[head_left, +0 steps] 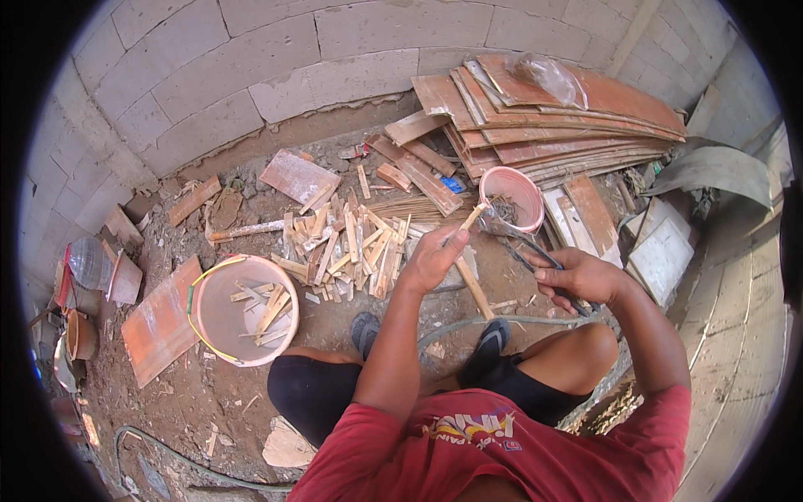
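My left hand [433, 261] is closed around a short wooden strip [474, 217], whose far end points up and right. In my right hand [579, 278] is a pair of pincers [529, 254] with long dark handles. The pincers' head is close to the strip's end; whether they touch is too small to tell. Just beyond stands a small pink bucket [525, 191] with thin, dark pieces like nails inside. Below my left hand, another wooden strip [474, 289] slants down near my right foot. A heap of split wooden strips [351, 243] lies to the left.
A larger pale bucket [242, 351] with a yellow handle holds several strips at the left. Reddish boards [577, 125] are stacked at the back right, against a block wall [401, 29]. A loose board [163, 322] and a hose [180, 456] lie on the dirt floor.
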A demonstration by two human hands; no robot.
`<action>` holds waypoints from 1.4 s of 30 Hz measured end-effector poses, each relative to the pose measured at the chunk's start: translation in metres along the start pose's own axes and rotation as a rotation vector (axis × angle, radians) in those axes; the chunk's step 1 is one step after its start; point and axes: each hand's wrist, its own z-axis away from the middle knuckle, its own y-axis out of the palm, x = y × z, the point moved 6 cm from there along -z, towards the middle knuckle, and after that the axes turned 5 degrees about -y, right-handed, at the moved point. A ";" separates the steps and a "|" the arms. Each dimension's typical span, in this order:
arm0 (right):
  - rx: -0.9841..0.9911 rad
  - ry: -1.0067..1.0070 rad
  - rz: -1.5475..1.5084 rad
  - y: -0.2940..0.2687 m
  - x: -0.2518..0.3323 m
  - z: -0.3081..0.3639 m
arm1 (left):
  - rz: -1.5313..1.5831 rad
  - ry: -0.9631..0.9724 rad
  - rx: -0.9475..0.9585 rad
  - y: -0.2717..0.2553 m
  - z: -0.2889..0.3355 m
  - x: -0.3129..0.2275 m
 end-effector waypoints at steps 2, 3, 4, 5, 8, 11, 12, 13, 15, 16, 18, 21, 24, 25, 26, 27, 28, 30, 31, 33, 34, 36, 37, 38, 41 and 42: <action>-0.051 0.049 0.090 0.001 0.004 0.006 | -0.073 0.079 -0.020 -0.003 0.002 -0.017; -0.086 0.060 0.141 -0.003 0.006 0.009 | -0.111 0.125 -0.011 -0.008 0.001 -0.027; -0.123 0.071 0.191 -0.008 0.008 0.012 | -0.149 0.171 -0.001 -0.012 -0.001 -0.038; -0.161 0.081 0.241 -0.013 0.011 0.015 | -0.239 0.154 0.077 -0.015 -0.008 -0.052; -0.187 0.001 0.033 -0.031 0.026 0.021 | -0.514 0.111 0.252 -0.025 -0.037 -0.101; -0.174 -0.034 -0.036 -0.052 0.032 0.029 | -0.749 0.112 0.347 -0.025 -0.050 -0.152; -0.145 -0.030 0.057 -0.059 0.031 0.030 | -0.825 0.114 0.387 -0.026 -0.055 -0.162; -0.104 -0.024 0.320 -0.066 0.023 0.029 | -0.982 0.064 0.285 -0.045 -0.060 -0.168; -0.012 -0.003 0.838 -0.081 -0.006 0.021 | -1.187 -0.022 0.135 -0.099 -0.065 -0.180; -0.057 0.017 0.778 -0.085 -0.012 0.016 | -1.248 -0.072 0.071 -0.138 -0.060 -0.186; -0.182 0.168 0.652 -0.109 -0.041 -0.006 | -0.981 -0.103 -0.273 -0.203 -0.027 -0.183; -0.326 0.133 0.624 -0.164 -0.114 -0.062 | -0.490 -0.127 -0.328 -0.215 0.005 -0.148; -0.333 0.308 0.754 -0.194 -0.154 -0.132 | -0.238 -0.074 -0.304 -0.210 0.019 -0.099; -0.332 0.400 0.757 -0.200 -0.161 -0.152 | -0.124 -0.076 -0.300 -0.210 0.021 -0.079; -0.335 0.494 0.758 -0.207 -0.171 -0.170 | -0.010 -0.075 -0.292 -0.207 0.020 -0.067; -0.342 0.454 0.898 -0.220 -0.188 -0.188 | 0.034 -0.070 -0.281 -0.200 0.016 -0.064; -0.350 0.424 1.042 -0.239 -0.214 -0.198 | 0.088 -0.064 -0.263 -0.191 0.010 -0.057; -0.415 0.433 1.140 -0.256 -0.240 -0.211 | 0.179 -0.075 -0.242 -0.182 0.003 -0.047; -0.482 0.486 1.093 -0.263 -0.249 -0.212 | 0.205 -0.078 -0.250 -0.183 0.000 -0.040; -0.675 0.584 1.075 -0.256 -0.237 -0.221 | 0.237 -0.095 -0.305 -0.194 0.006 -0.025; -0.797 0.609 1.109 -0.230 -0.199 -0.227 | 0.285 -0.099 -0.403 -0.207 0.020 -0.017; -0.808 0.581 1.066 -0.223 -0.188 -0.226 | 0.557 -0.106 -0.387 -0.214 0.018 0.004; -0.670 0.509 0.997 -0.242 -0.210 -0.222 | 0.691 -0.104 -0.372 -0.215 0.013 0.006; -0.573 0.281 0.969 -0.245 -0.228 -0.222 | 0.704 -0.110 -0.380 -0.208 0.002 0.003; -0.060 0.245 0.325 -0.087 -0.087 -0.224 | 0.707 -0.055 -0.613 -0.216 0.019 -0.004; 0.040 0.197 0.218 -0.062 -0.080 -0.213 | 0.715 -0.049 -0.574 -0.211 0.011 -0.008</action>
